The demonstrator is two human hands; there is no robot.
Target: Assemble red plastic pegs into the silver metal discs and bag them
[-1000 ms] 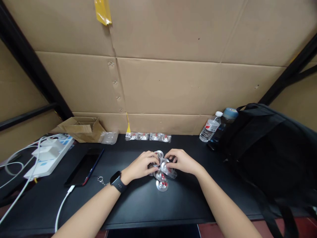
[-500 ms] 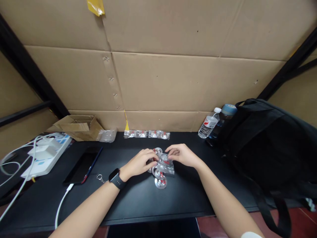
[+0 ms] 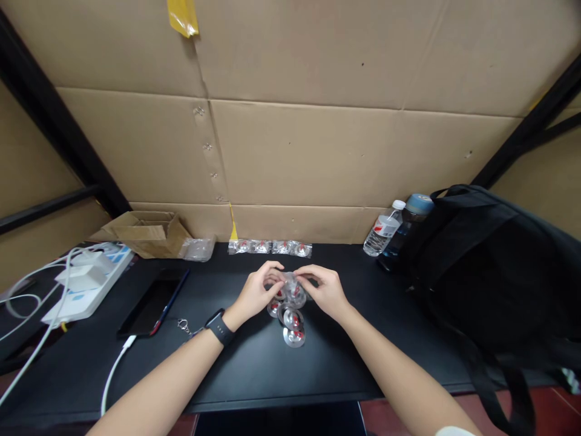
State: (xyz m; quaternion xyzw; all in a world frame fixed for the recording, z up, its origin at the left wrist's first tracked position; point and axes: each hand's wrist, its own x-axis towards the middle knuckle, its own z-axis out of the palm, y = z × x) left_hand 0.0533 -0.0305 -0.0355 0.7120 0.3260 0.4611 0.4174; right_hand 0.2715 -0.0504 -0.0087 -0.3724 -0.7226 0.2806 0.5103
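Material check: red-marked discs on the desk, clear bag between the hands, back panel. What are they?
Red-marked discs: likely metal, or metallized plastic; shiny silver with bright highlights.
Clear bag: probably thin plastic film; see-through and glossy.
Back panel: looks like corrugated cardboard; matte brown with straight fold creases, though no cut edge shows fluting clearly.
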